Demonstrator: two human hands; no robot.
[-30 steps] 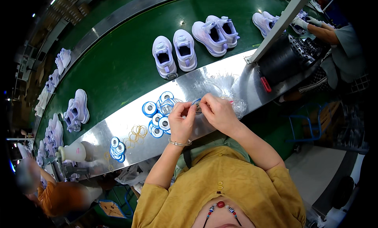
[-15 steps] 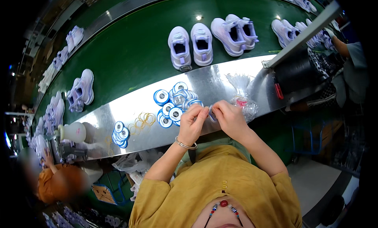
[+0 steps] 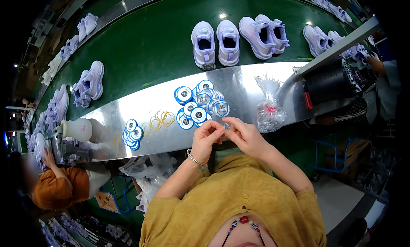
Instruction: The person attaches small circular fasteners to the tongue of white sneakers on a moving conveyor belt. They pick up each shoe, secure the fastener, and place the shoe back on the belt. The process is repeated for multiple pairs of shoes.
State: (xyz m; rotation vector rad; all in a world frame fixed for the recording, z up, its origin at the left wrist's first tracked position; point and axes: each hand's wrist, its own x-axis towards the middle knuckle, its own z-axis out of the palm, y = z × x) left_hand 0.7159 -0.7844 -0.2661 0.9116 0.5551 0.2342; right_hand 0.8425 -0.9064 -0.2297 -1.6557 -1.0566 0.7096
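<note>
My left hand (image 3: pixel 204 141) is closed in a pinch near the front edge of the metal ledge; what its fingertips hold is too small to make out. Touching or almost touching it, my right hand (image 3: pixel 246 137) pinches a tag (image 3: pixel 226 126), of which only a small blue-grey part shows between the fingers. Just beyond my hands lies a loose pile of round white tags with blue rims (image 3: pixel 198 114). A smaller overlapping stack of the same tags (image 3: pixel 133 134) rests farther left. Thin yellow loops (image 3: pixel 164 117) lie between these two groups.
Pairs of pale lilac sneakers (image 3: pixel 228 42) stand on the green belt (image 3: pixel 145 46). A bundle of clear plastic strings (image 3: pixel 271 112) lies right on the metal ledge (image 3: pixel 243 78), near a red-handled tool (image 3: pixel 308 100) and a slanted metal bar (image 3: pixel 337 48). Co-workers sit left and right.
My hands have come slightly closer together and lower in the picture. The tag between my right fingers shows less than before. The whole view has shifted a little.
</note>
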